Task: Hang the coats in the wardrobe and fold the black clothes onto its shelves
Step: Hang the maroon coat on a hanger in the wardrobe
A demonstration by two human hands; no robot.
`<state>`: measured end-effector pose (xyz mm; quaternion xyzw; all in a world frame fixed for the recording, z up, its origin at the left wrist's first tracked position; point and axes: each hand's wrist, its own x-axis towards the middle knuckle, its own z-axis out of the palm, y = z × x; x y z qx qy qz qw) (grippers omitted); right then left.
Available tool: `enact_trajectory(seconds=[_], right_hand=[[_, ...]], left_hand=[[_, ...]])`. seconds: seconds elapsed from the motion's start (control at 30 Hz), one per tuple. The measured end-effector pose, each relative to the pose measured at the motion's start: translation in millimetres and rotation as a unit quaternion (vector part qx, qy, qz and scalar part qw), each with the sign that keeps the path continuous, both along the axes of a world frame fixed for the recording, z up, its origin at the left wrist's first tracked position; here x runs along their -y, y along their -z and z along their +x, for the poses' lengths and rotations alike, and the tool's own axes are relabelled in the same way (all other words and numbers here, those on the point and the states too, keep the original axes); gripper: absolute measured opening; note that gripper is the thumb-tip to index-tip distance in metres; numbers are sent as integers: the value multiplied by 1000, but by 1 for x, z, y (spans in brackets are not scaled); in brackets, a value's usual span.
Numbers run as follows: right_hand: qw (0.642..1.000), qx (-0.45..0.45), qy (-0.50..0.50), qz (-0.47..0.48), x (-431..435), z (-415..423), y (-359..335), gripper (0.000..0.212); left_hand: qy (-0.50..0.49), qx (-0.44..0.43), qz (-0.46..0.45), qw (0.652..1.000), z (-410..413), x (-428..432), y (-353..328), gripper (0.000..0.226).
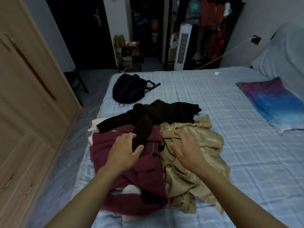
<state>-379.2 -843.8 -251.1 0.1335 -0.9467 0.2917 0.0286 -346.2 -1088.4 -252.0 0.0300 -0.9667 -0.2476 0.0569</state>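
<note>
pile of clothes sits on the near-left part of the bed (230,145), on the blue checked sheet. three main pieces:
- maroon coat (148,181), left side of pile, collar and lapel facing up
- tan coat (197,175), shiny fabric, right side of pile, crumpled, touching the maroon one along the middle
- dark garment (164,111), far side of pile, one sleeve draped toward the near side over the maroon coat

white cloth (94,124) pokes out from under the pile at its left edge. a thin teal strip shows between the two coats; can't tell what it is.

left hand (122,150): over the maroon coat, just beside the dark sleeve. grip is spread, fingers relaxed, thumb out toward the sleeve, holding nothing. contact with the fabric: can't tell.

right hand (187,150): over the tan coat, palm down. grip is spread wide, nothing pinched. contact: can't tell either.

wardrobe (24,112): wooden, doors closed, along the left edge of the scene, beside the bed.

rest of scene: black backpack (128,89) on the bed, beyond the pile and apart from it. purple-blue pillow (273,102) on the right of the bed. far wall has a dark door (85,30), a shoe rack (128,53), a white tower fan (183,46) and a clothes rack (212,22) full of hanging clothes.
</note>
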Motion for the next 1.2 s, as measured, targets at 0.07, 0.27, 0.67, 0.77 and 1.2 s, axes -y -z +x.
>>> enact_trajectory(seconds=[0.07, 0.27, 0.67, 0.77, 1.2], right_hand=[[1000, 14, -5, 10, 8, -11, 9, 59], [997, 44, -16, 56, 39, -46, 45, 53], [972, 94, -199, 86, 58, -137, 137, 51], [964, 102, -223, 106, 58, -156, 165, 51], [936, 152, -274, 160, 109, -244, 243, 59]], left_hand=[[-7, 10, 12, 1000, -11, 4, 14, 51], [-24, 65, 61, 996, -40, 13, 65, 54], [-161, 166, 62, 971, -48, 11, 168, 50], [-193, 187, 68, 961, -56, 1, 195, 50], [-294, 185, 129, 929, -110, 11, 269, 55]])
